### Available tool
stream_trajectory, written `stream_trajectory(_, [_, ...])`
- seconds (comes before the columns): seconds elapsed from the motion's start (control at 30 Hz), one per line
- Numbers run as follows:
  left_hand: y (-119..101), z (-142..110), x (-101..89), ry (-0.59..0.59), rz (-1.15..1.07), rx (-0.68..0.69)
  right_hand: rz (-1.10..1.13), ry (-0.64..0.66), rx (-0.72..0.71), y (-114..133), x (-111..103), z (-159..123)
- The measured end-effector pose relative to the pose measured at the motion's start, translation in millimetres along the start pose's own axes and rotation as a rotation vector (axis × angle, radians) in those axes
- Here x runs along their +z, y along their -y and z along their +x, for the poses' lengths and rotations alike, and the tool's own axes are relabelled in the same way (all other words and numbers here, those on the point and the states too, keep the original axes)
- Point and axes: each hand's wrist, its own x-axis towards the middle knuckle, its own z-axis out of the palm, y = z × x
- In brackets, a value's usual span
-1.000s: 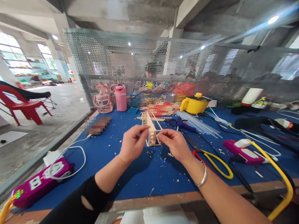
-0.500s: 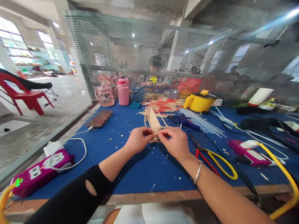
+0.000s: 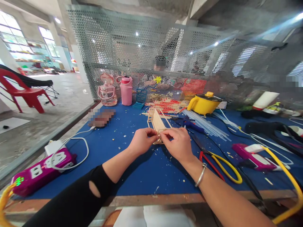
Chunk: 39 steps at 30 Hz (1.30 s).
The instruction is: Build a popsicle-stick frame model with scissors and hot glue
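A small model of pale wooden sticks (image 3: 156,121) rests on the blue table top (image 3: 132,164), its long frame running away from me. My left hand (image 3: 142,141) pinches its near end from the left, fingers closed. From the right, my right hand (image 3: 178,144), a metal bangle on its wrist, pinches the same near end. Both hands meet at the model's base, thumbs and forefingers touching the wood.
A purple power strip (image 3: 40,171) with white cable lies at left. Yellow-and-red-handled cutters (image 3: 221,165), clear glue sticks (image 3: 205,124), a yellow pot (image 3: 203,104), pink bottles (image 3: 126,90) and red-tipped sticks (image 3: 165,105) sit beyond. People sit behind a mesh screen (image 3: 142,50). Wood chips litter the cloth.
Both hands have lowered the stick model from the air down onto the table and closed in together on its near end. The camera has tilted slightly.
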Motion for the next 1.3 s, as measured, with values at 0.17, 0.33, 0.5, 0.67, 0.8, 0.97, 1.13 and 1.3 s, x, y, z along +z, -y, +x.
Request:
stream_trajectory(0.17, [-0.3,-0.2,0.1,0.005,-0.014,0.008,-0.066,0.022,0.055,4.9,0.0,0.6])
stream_trajectory(0.33, [-1.3,-0.2,0.0,0.002,-0.008,0.005,-0.051,0.002,0.088,4.9,1.3,0.2])
stream_trajectory(0.5, [-2.5,-0.4,-0.5,-0.001,0.023,-0.001,0.005,0.004,0.097,1.8,0.9,-1.6])
stream_trajectory(0.67, [0.3,-0.6,1.7,-0.001,-0.023,0.024,0.015,0.028,0.094,-0.5,-6.6,-2.8])
stream_trajectory(0.8, [1.6,-0.1,6.5,-0.086,-0.090,0.073,0.059,-0.097,0.174,-4.7,-15.7,-1.6])
stream_trajectory(0.97, [-2.0,1.2,13.9,-0.143,-0.195,0.078,0.147,-0.200,0.255,-9.0,-18.2,0.1])
stream_trajectory(1.13, [-2.7,2.1,18.4,-0.131,-0.256,0.083,0.159,-0.181,0.143,-10.9,-13.0,0.0])
stream_trajectory(1.3, [-1.8,3.2,18.5,-0.105,-0.317,0.052,0.190,-0.123,0.116,-12.0,-10.9,-1.4])
